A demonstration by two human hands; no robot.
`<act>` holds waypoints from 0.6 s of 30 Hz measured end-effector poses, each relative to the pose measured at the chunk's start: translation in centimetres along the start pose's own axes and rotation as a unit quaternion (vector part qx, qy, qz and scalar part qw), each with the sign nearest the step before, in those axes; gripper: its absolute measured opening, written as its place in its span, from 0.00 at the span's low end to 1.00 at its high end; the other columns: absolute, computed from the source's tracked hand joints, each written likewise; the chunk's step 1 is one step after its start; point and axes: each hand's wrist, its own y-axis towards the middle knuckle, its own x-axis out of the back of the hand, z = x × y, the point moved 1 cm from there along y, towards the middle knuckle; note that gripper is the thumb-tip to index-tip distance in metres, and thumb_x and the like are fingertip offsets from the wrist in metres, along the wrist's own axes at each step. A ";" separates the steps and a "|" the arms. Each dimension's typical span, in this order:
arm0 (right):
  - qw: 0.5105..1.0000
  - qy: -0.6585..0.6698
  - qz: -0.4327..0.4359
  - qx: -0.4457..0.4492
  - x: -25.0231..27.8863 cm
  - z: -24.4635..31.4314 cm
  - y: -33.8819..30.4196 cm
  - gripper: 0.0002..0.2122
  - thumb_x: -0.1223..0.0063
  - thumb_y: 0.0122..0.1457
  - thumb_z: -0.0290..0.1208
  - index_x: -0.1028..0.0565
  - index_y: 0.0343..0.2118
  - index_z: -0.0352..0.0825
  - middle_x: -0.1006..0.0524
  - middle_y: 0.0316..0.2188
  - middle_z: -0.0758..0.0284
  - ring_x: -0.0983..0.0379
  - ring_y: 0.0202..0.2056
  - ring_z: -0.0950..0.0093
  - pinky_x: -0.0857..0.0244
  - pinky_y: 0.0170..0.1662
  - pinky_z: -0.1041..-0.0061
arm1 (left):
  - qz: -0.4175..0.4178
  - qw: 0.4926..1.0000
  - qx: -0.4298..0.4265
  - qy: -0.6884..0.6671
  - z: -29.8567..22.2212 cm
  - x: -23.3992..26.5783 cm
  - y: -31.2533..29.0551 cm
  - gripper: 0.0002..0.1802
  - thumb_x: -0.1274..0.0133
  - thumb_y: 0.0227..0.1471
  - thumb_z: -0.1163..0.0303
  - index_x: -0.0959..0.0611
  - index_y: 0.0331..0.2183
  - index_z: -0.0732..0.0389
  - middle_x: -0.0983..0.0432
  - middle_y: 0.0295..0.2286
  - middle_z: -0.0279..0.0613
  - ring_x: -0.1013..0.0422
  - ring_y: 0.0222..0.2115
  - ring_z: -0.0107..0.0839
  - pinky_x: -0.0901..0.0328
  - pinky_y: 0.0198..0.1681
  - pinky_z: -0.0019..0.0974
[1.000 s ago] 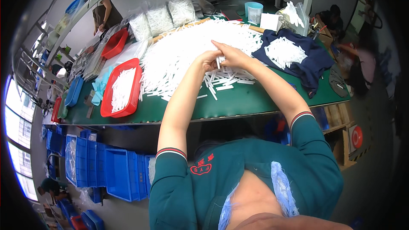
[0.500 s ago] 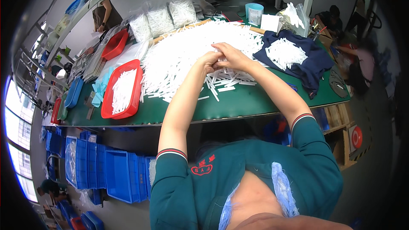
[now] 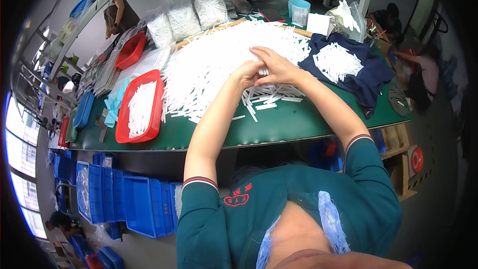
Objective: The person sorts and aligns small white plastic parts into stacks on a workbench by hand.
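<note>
A wide heap of short white sticks [image 3: 214, 65] covers the middle of the green table [image 3: 224, 132]. Over its near part, my left hand [image 3: 248, 73] and my right hand [image 3: 279, 67] meet. A small bunch of white sticks [image 3: 263, 71] shows between them, and both hands close around it. The right hand's fingers reach across above the left hand's, partly hiding them. Loose sticks lie on the table just below my wrists. To the left stands a red basket [image 3: 158, 112] with more white sticks in it. At right, a dark blue cloth [image 3: 366, 89] bears a smaller pile of sticks.
Filled clear bags [image 3: 210, 11] stand behind the heap beside a wooden strip [image 3: 214, 29]. A light blue cup [image 3: 299, 12] and a white glove [image 3: 344, 16] are at the back right. Blue crates [image 3: 144, 204] are stacked below the table's left side. Other people are farther off.
My hands have parted slightly, and the white sticks between them now show. The whole view has shifted a little. A person at the back left has moved an arm.
</note>
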 end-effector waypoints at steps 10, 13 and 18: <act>0.997 0.014 0.056 -0.045 1.8 1.9 -0.7 0.40 0.33 0.40 0.38 0.40 0.58 0.33 0.35 0.54 0.55 0.36 0.54 0.59 0.40 0.55 0.66 | 0.016 0.992 0.058 -0.114 1.8 -1.0 -1.5 0.18 0.44 0.51 0.68 0.26 0.42 0.65 0.25 0.31 0.44 0.24 0.24 0.32 0.31 0.14 0.26; 0.994 0.064 0.055 -0.064 2.4 2.5 -1.4 0.41 0.34 0.41 0.38 0.42 0.59 0.33 0.37 0.56 0.56 0.39 0.56 0.59 0.42 0.57 0.66 | 0.088 0.981 0.081 -0.155 3.0 0.3 -1.6 0.19 0.46 0.53 0.69 0.28 0.45 0.67 0.26 0.35 0.49 0.23 0.32 0.37 0.25 0.23 0.30; 0.995 0.058 0.022 -0.077 3.5 2.7 -3.7 0.40 0.37 0.47 0.44 0.44 0.60 0.32 0.38 0.57 0.53 0.40 0.57 0.57 0.45 0.58 0.64 | 0.050 0.955 0.077 -0.283 2.2 -1.0 -5.9 0.24 0.57 0.55 0.75 0.37 0.53 0.73 0.36 0.50 0.61 0.37 0.53 0.48 0.34 0.54 0.48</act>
